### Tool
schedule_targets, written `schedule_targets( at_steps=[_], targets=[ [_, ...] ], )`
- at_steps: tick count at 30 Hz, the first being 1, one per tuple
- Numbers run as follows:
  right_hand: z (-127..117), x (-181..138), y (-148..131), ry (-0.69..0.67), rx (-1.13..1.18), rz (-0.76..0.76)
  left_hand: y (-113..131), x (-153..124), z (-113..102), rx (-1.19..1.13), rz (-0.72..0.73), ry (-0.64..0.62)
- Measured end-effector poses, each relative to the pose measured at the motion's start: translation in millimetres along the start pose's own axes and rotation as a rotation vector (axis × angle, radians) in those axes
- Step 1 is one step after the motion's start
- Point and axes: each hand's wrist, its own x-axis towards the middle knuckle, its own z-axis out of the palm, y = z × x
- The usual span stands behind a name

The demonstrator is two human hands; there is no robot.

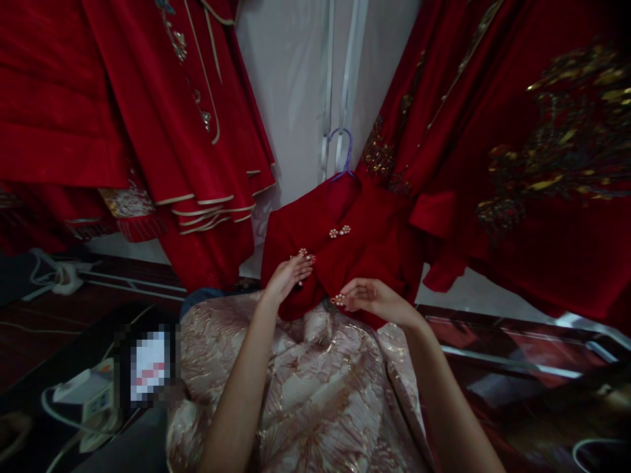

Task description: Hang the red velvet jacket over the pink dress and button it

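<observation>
A red jacket (305,223) hangs in front of me on a purple hanger (349,154), its lower part reaching my lap. One flower-shaped, beaded clasp (340,231) is fastened across its upper front. My left hand (290,272) is at the jacket's left side, fingers close together on the cloth beside another flower-shaped clasp (302,252), which they partly cover. Between the fingertips of my right hand (372,299) is a gold and pearly flower clasp (338,299) at the jacket's lower front. Beneath both arms lies pale pink and gold brocade cloth (325,394).
Red garments with pale piping (197,131) hang on the left. More red garments with gold embroidery (566,131) hang on the right. Metal rack poles (340,79) stand behind the hanger. A white power strip with cords (98,401) lies at lower left, near a blurred-out screen (149,366).
</observation>
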Motion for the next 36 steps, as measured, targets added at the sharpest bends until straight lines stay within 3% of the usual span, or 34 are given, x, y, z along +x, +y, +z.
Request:
schedule_targets(
  at_steps=[7,14,16,18,21,24,27,31,36],
  targets=[
    [3,6,8,-0.01,-0.004,-0.011,0,-1,9,-0.029,0.069,0.031],
    [13,8,5,-0.011,-0.035,0.005,-11,4,18,0.084,0.175,0.241],
    [8,4,3,-0.042,-0.04,0.01,-8,1,22,0.135,0.128,0.158],
    [-2,-3,2,-0.091,-0.04,0.017,0,-1,28,0.2,0.173,0.06],
    [-18,-17,0,-0.162,-0.04,0.059,17,2,45,0.394,0.481,0.03],
    [-29,-31,-5,-0.173,-0.051,0.102,36,12,65,0.776,0.794,0.029],
    [-35,-39,-9,-0.167,-0.063,0.114,53,22,78,1.172,0.986,-0.046],
    [-37,-42,-10,-0.172,-0.082,0.11,70,30,86,1.426,1.045,-0.2],
    [-37,-40,-17,-0.022,-0.188,-0.001,81,31,90,1.256,0.933,-0.349]
  ],
)
